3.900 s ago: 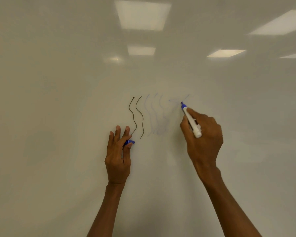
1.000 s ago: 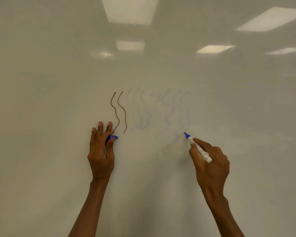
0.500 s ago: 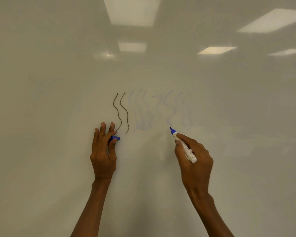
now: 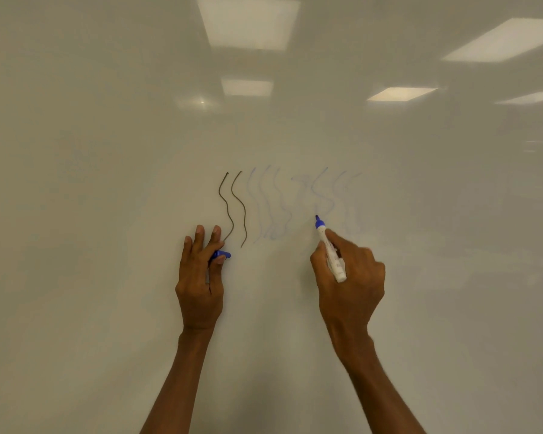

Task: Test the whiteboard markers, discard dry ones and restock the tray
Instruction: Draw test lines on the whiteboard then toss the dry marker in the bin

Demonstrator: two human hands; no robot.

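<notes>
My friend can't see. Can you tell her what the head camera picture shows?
A person's right hand holds a blue marker with its tip at a whiteboard, by faint blue squiggles. The left hand pinches the blue cap beside two dark squiggles.

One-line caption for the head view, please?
Right hand holds a blue marker at the whiteboard among faint blue squiggles; left hand pinches the blue cap.

Single head-worn view is looking straight ahead at the whiteboard [image 4: 107, 214] from close up; board is filling the frame, left hand [image 4: 199, 286] and right hand [image 4: 351, 286] showing low-centre. Tilt probably slightly upward.
</notes>
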